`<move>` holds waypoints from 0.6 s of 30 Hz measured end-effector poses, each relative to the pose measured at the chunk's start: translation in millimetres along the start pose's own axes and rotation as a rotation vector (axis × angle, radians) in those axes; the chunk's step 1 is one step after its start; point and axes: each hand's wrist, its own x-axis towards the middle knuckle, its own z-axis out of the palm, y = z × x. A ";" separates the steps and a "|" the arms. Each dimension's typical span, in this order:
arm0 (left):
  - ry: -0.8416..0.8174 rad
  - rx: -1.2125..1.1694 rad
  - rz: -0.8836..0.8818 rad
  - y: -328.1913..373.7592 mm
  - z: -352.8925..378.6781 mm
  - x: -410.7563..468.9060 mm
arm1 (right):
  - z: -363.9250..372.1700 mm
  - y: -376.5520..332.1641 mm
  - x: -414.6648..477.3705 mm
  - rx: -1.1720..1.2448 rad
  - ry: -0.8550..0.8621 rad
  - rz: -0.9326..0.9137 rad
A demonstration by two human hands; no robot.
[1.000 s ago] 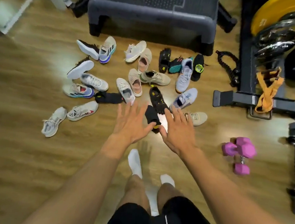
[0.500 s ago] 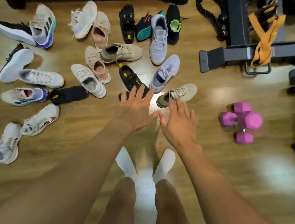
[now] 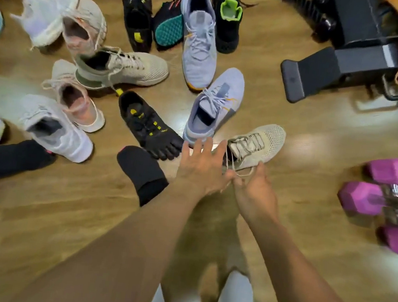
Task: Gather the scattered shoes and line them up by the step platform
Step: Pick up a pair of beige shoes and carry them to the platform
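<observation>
Beige shoe [image 3: 256, 145], floor [image 3: 316, 170] open rightward: left hand [image 3: 200, 168] splayed; right hand [image 3: 255, 193] curled, grip unclear.

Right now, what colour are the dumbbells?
The dumbbells are bright pinkish purple; the head view shows them at the right.

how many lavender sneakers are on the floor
2. One lavender sneaker lies near the top, left of the green-lined black shoe. The other sits just below it, heel by the left hand. More could lie outside the frame.
</observation>
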 end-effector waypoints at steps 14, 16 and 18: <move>0.145 -0.027 0.045 -0.1 60.9 96.9 | 95.7 32.4 131.3 0.389 0.174 0.280; 0.117 -0.118 0.011 6.5 64.5 90.2 | 85.1 34.8 129.6 0.306 0.223 0.243; 0.079 -0.283 -0.053 17.0 75.1 76.9 | 71.4 42.4 122.4 0.178 0.270 0.179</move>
